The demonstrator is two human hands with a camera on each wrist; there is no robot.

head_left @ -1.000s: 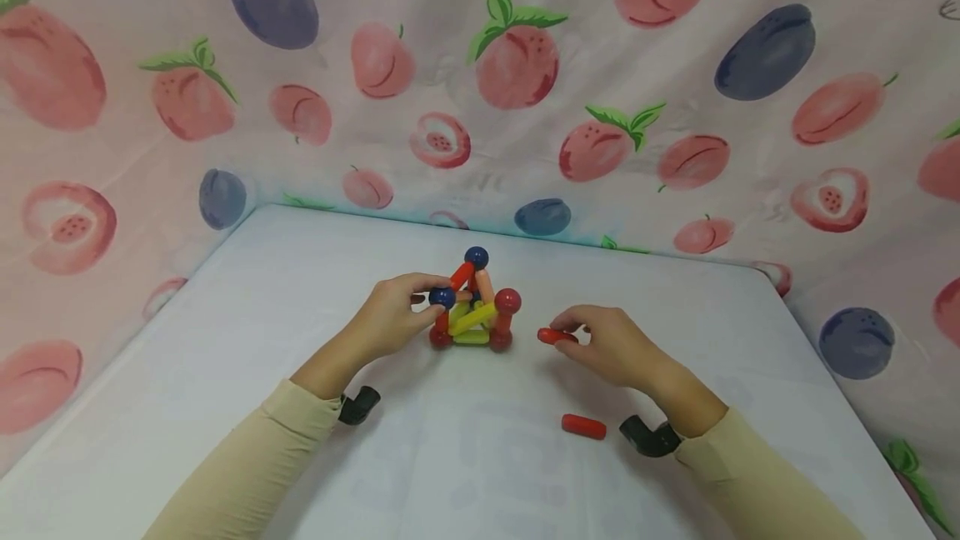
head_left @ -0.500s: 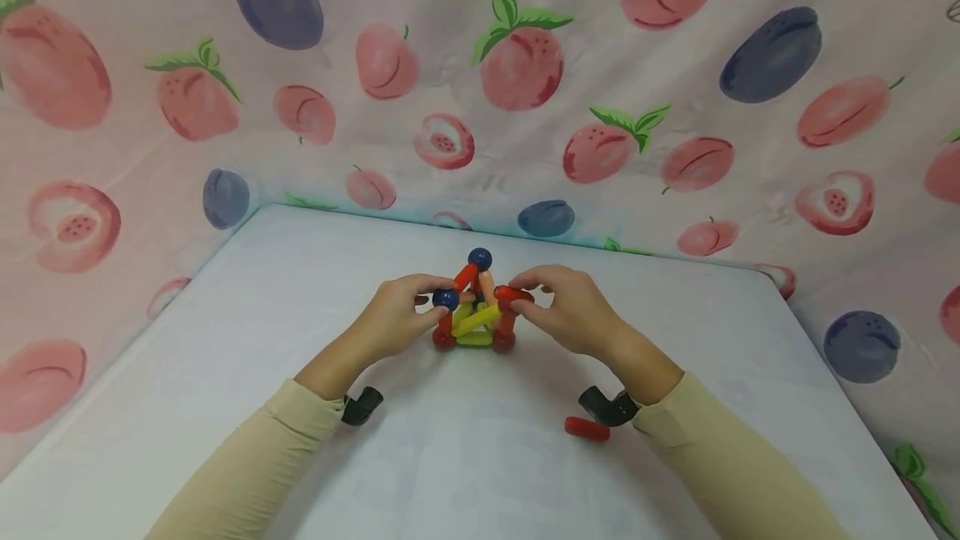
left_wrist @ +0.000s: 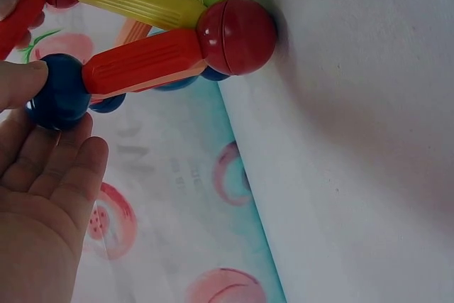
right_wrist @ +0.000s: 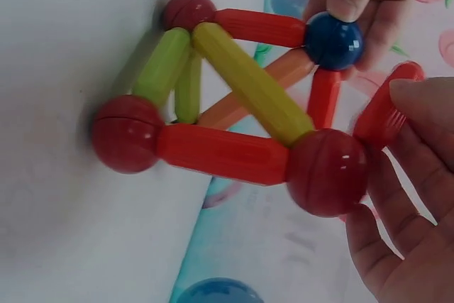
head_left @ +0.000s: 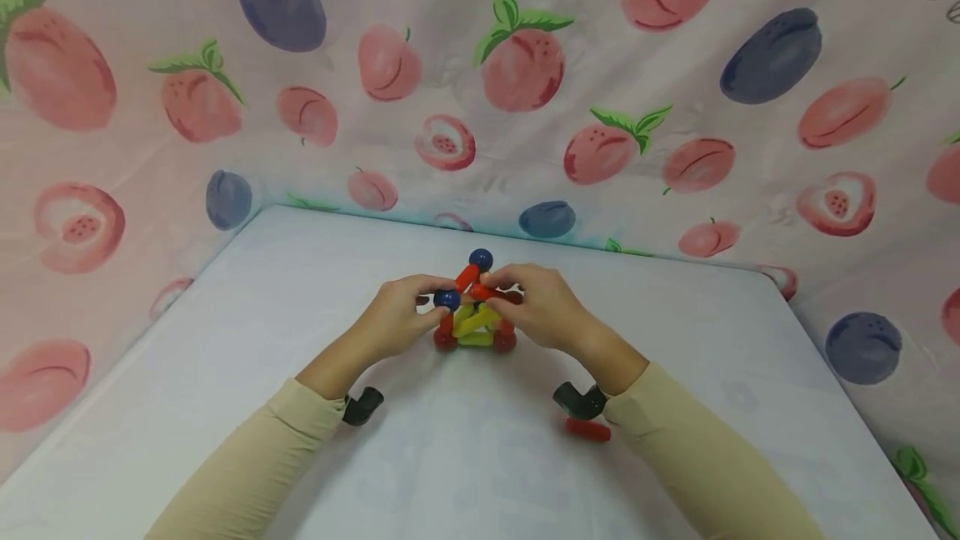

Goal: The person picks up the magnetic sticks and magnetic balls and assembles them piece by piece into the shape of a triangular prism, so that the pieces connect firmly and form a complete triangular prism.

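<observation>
A frame of magnetic balls and sticks stands mid-table, with a yellow stick (right_wrist: 248,83) slanting across it. My left hand (head_left: 393,319) pinches the blue ball (left_wrist: 58,91) at its upper left corner between thumb and fingers. Between the thumb and fingers of my right hand (head_left: 551,307) is a loose red stick (right_wrist: 389,108). One end of that stick is close to the frame's upper right red ball (right_wrist: 328,172); whether they touch I cannot tell. In the head view that ball is mostly behind my right fingers. Another blue ball (head_left: 481,260) tops the frame at the back.
A second red stick (head_left: 588,429) lies on the white table (head_left: 465,457) near my right forearm. Dark wrist devices, such as the one at the left cuff (head_left: 363,407), stick out under both sleeves. A fruit-print cloth (head_left: 450,65) hangs behind the table.
My right hand has carried its red stick leftward and away from me, from beside the frame to the upper right red ball and then inward. My left hand keeps its hold on the blue ball.
</observation>
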